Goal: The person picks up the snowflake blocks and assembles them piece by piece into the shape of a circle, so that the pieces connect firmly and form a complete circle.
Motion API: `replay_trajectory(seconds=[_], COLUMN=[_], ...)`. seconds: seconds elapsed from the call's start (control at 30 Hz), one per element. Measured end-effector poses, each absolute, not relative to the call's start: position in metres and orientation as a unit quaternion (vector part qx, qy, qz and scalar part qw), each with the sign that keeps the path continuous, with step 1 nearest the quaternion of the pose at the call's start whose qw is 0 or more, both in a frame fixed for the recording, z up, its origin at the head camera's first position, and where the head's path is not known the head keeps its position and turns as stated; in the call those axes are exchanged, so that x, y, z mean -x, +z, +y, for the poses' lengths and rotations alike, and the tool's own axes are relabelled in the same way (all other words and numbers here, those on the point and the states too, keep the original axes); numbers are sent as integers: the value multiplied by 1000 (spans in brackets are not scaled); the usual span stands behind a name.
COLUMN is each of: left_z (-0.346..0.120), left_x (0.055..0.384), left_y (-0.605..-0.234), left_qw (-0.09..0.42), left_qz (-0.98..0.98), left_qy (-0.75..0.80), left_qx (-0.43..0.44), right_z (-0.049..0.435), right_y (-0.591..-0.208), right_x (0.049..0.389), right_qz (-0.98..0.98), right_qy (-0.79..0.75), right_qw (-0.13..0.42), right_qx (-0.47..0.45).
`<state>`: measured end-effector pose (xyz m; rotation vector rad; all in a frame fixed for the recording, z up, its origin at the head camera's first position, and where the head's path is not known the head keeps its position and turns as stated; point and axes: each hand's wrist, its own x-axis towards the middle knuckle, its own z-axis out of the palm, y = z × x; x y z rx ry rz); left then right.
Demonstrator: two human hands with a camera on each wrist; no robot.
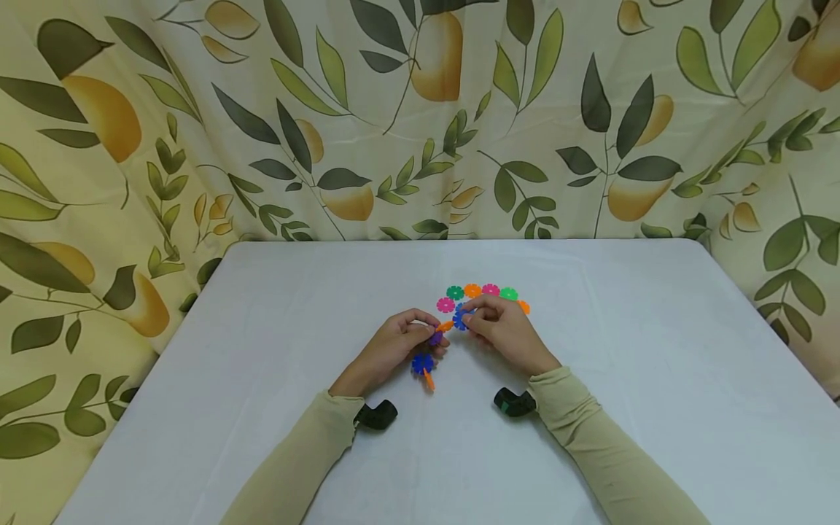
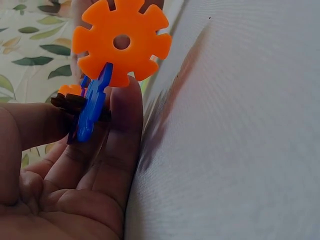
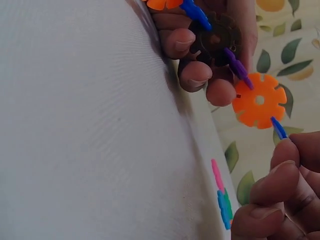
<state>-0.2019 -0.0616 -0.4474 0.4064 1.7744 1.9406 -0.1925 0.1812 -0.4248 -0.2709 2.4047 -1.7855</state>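
Note:
My left hand [image 1: 394, 343] holds a chain of notched plastic flower discs, its fingers around a dark brown disc [image 3: 218, 42] and a purple disc [image 3: 239, 69]. Below that hand hangs a blue disc [image 1: 423, 364] with an orange disc [image 2: 97, 37] at the lower end. On the other side, a second orange disc [image 3: 247, 107] sticks out toward the right hand. Between thumb and fingertips, my right hand [image 1: 510, 329] pinches another blue disc [image 3: 278, 128]. The edge of that blue disc meets the rim of the orange one.
Behind the hands, loose discs lie in an arc on the white table [image 1: 262, 408]: pink [image 1: 445, 305], dark green [image 1: 455, 292], orange [image 1: 472, 291], light green [image 1: 508, 293] and others partly hidden by the right hand. A leaf-patterned curtain [image 1: 420, 168] hangs beyond the table's far edge.

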Motion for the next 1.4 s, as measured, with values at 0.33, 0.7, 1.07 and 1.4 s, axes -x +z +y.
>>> replay_trajectory(seconds=[0.33, 0.7, 1.07, 1.4], left_z=[-61, -58, -58, -60], left_x=[201, 200, 202, 203], left_y=[-445, -446, -445, -444], left_qw=[249, 250, 262, 274], left_qz=[642, 643, 653, 657], left_qy=[711, 709, 697, 689], left_qx=[-145, -147, -140, -135], right_z=[177, 168, 167, 185], right_y=[-426, -430, -432, -424], right_x=[191, 187, 187, 193], right_qz=[798, 790, 788, 813], right_qy=[-591, -601, -602, -579], right_qw=[66, 54, 45, 7], right_qx=[96, 110, 121, 62])
